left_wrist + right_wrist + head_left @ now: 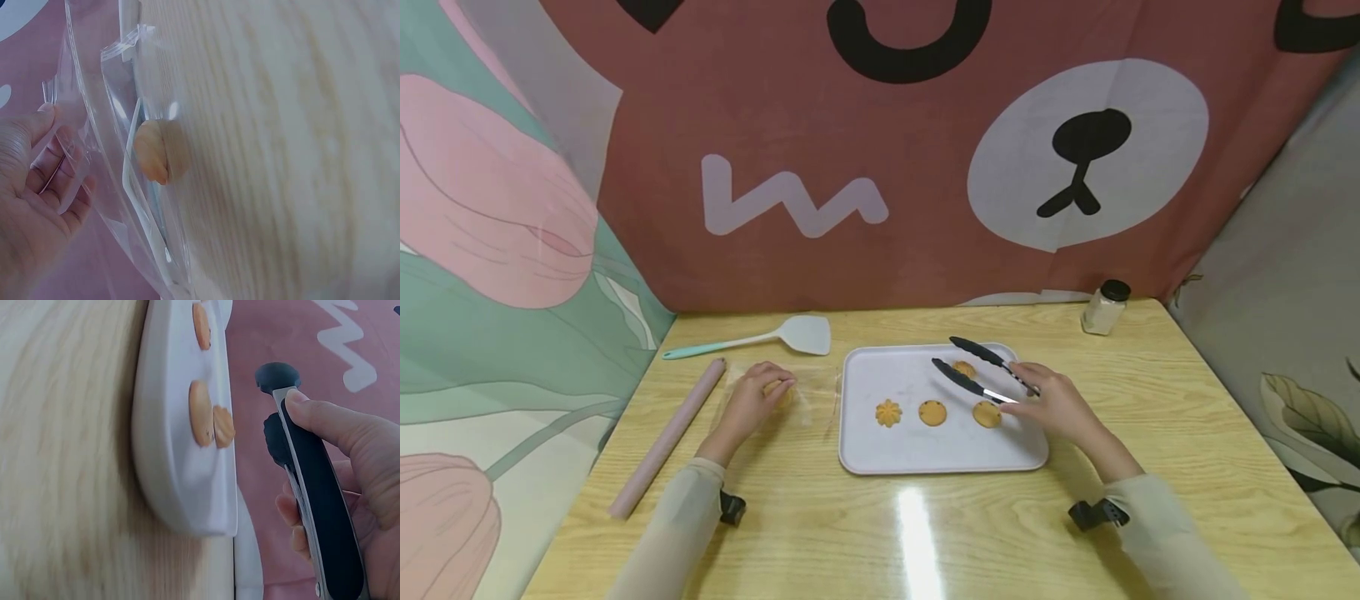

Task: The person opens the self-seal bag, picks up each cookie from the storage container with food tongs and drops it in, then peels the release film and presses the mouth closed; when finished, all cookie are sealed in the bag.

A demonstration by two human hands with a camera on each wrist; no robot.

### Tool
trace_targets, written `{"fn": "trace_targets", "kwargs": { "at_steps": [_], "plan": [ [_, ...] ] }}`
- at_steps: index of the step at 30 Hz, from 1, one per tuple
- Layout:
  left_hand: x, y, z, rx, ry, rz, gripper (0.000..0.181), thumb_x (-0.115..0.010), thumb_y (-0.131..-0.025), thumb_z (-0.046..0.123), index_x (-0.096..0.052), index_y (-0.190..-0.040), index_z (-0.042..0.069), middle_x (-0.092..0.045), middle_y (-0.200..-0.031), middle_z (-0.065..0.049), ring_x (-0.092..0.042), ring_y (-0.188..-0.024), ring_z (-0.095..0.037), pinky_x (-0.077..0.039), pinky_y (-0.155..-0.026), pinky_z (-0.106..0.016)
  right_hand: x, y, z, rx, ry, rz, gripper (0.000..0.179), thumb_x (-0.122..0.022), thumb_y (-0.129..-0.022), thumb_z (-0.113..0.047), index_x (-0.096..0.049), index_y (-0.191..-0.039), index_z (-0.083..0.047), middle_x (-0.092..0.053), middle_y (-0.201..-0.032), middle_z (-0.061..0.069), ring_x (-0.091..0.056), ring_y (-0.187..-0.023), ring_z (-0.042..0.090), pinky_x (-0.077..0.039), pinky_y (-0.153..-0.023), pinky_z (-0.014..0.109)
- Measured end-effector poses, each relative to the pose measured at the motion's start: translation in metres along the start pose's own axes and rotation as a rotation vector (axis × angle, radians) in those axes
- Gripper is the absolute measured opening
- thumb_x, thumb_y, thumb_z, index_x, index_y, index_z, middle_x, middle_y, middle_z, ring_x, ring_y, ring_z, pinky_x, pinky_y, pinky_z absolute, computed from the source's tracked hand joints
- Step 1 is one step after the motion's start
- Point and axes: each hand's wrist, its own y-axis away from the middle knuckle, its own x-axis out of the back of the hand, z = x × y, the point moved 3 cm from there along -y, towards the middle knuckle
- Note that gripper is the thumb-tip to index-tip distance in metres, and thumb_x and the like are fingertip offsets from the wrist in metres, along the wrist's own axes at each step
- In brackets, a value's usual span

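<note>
My left hand [754, 402] pinches the edge of a clear plastic bag [817, 398] left of the tray. Inside the bag lies an orange-brown cookie [151, 153], partly hidden by the fingers in the head view. My right hand [1060, 407] grips black-tipped metal tongs [325, 509] over the right side of the white tray [917, 457]. The tongs' arms are spread, and no cookie is between their tips in the right wrist view. On the tray lie a flower-shaped cookie [888, 413], a round cookie [933, 412], another round cookie [987, 415] and a cookie [964, 367] farther back.
A spatula [805, 334] with a pale green handle lies behind the bag. Along the left side runs a pinkish rolling pin [670, 437]. A black-lidded jar [1105, 308] stands at the back right of the wooden table [820, 533]. A printed cloth [925, 167] hangs behind.
</note>
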Motion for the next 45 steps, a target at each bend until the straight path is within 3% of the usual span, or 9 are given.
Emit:
{"fn": "trace_targets", "kwargs": {
  "at_steps": [5,10,15,24,31,45],
  "plan": [
    [0.000,0.000,0.000,-0.011,-0.007,0.010,0.009,-0.068,-0.086,0.006,-0.072,-0.094,0.001,-0.066,-0.091,-0.006,-0.060,-0.090,-0.027,-0.051,-0.079,-0.044,0.004,0.006,0.006,-0.008,0.019,-0.015,0.071,-0.083,-0.072,-0.024,-0.054,-0.127,0.009,-0.054,-0.124,0.030,-0.054,-0.110,0.046,-0.048,-0.085,0.054],
    [0.000,0.001,0.000,-0.015,-0.005,0.013,0.009,-0.069,-0.086,0.006,-0.072,-0.093,0.002,-0.066,-0.090,-0.006,-0.060,-0.089,-0.027,-0.051,-0.078,-0.044,0.005,0.010,0.010,-0.014,0.035,-0.037,0.071,-0.083,-0.073,-0.025,-0.053,-0.128,0.008,-0.054,-0.123,0.030,-0.057,-0.105,0.044,-0.049,-0.084,0.053],
    [-0.001,0.001,-0.001,-0.009,0.004,0.005,0.009,-0.068,-0.086,0.005,-0.072,-0.093,0.001,-0.066,-0.090,-0.006,-0.060,-0.089,-0.028,-0.051,-0.078,-0.045,0.006,0.011,0.013,0.000,0.041,-0.054,0.071,-0.082,-0.073,-0.026,-0.053,-0.127,0.009,-0.055,-0.121,0.031,-0.064,-0.090,0.036,-0.052,-0.076,0.049],
    [-0.001,0.002,-0.002,-0.006,0.017,-0.003,0.009,-0.068,-0.087,0.006,-0.072,-0.094,0.002,-0.066,-0.091,-0.006,-0.060,-0.089,-0.027,-0.051,-0.078,-0.045,0.006,0.005,0.018,-0.012,0.049,-0.083,0.071,-0.083,-0.073,-0.029,-0.054,-0.126,0.010,-0.056,-0.120,0.031,-0.054,-0.108,0.046,-0.047,-0.087,0.054],
    [-0.002,0.003,-0.003,0.009,0.027,-0.028,0.010,-0.067,-0.088,0.006,-0.071,-0.096,0.002,-0.065,-0.092,-0.005,-0.059,-0.091,-0.027,-0.050,-0.080,-0.045,0.004,0.003,0.019,-0.024,0.064,-0.105,0.071,-0.082,-0.074,-0.029,-0.055,-0.126,0.009,-0.057,-0.120,0.030,-0.054,-0.109,0.045,-0.046,-0.088,0.054],
    [-0.004,0.003,-0.003,-0.004,0.031,-0.020,0.010,-0.067,-0.087,0.006,-0.072,-0.095,0.002,-0.065,-0.092,-0.005,-0.059,-0.089,-0.026,-0.050,-0.079,-0.043,0.002,0.002,0.023,-0.048,0.035,-0.141,0.066,-0.081,-0.076,-0.026,-0.055,-0.125,0.010,-0.057,-0.120,0.030,-0.057,-0.105,0.040,-0.050,-0.080,0.049]
  ]
}}
